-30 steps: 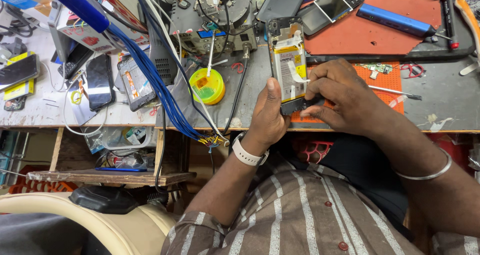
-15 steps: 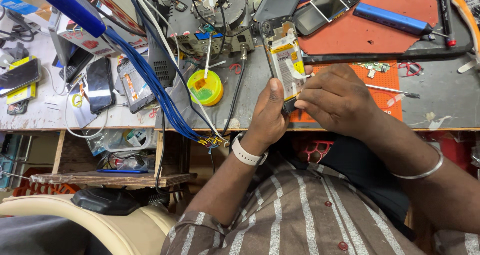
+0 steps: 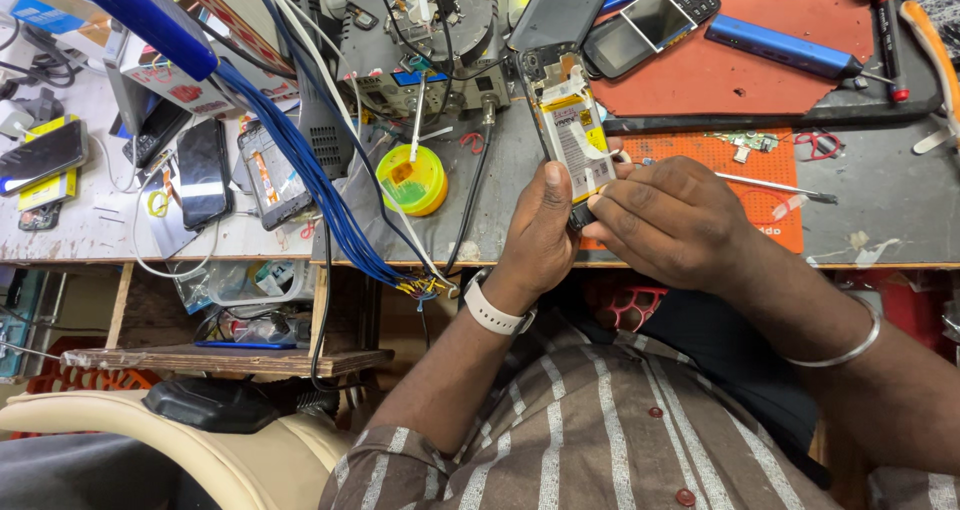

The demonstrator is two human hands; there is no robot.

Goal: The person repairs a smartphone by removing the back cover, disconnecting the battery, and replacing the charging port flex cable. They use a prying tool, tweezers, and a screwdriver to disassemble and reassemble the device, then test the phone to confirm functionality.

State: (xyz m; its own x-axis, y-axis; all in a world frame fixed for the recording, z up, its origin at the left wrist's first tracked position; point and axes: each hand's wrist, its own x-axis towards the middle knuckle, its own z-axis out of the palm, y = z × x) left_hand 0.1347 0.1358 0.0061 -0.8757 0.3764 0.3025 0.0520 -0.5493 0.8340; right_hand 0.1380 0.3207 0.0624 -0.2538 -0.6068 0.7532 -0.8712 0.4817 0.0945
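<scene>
**Opened phone held at the table's front edge, fingers working at its lower end**

The left hand (image 3: 540, 235) cradles an opened smartphone (image 3: 570, 120), back cover off, its white and yellow battery facing up. The phone stands tilted over the front edge of the table (image 3: 880, 220), lower end toward the person; the left grip is wrapped round that lower end, thumb lying along the side. The right hand (image 3: 665, 220) sits just beside it, fingertips pressed together on a small dark part at the phone's bottom edge; what exactly is pinched is too small to tell.

This looks like a disassembly or refit step at the phone's base. The next move would call for a steady left hold and a fine, careful pull or press from the right fingertips, with little force.

Nearby on the table: a yellow solder-wire spool (image 3: 412, 180), an orange work mat (image 3: 745, 185), a keypad phone (image 3: 650, 20) and a blue screwdriver (image 3: 780, 48).
</scene>
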